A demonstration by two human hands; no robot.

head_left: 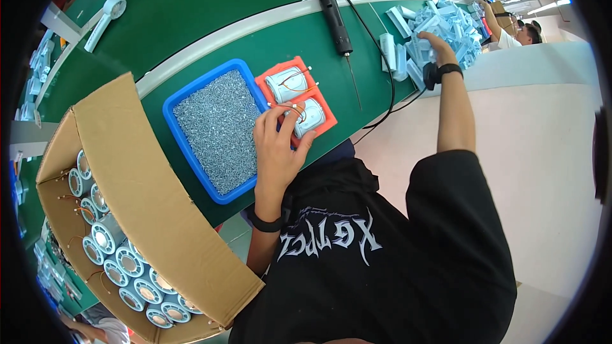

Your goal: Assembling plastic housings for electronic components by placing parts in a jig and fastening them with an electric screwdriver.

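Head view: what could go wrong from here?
The left hand, at the red holder, is close to a blue tray full of screws; a bump might spill them. The right hand, at a loose pile of pale blue pieces, could send some sliding. The corded screwdriver might roll if knocked.

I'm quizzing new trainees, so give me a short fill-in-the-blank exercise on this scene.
1. The tray of small metal pieces is coloured ____.
2. The number of cylinders in the red-orange fixture is ____.
3. The hand at the pale-blue parts is the person's ____ one.
Missing words: blue; two; right.
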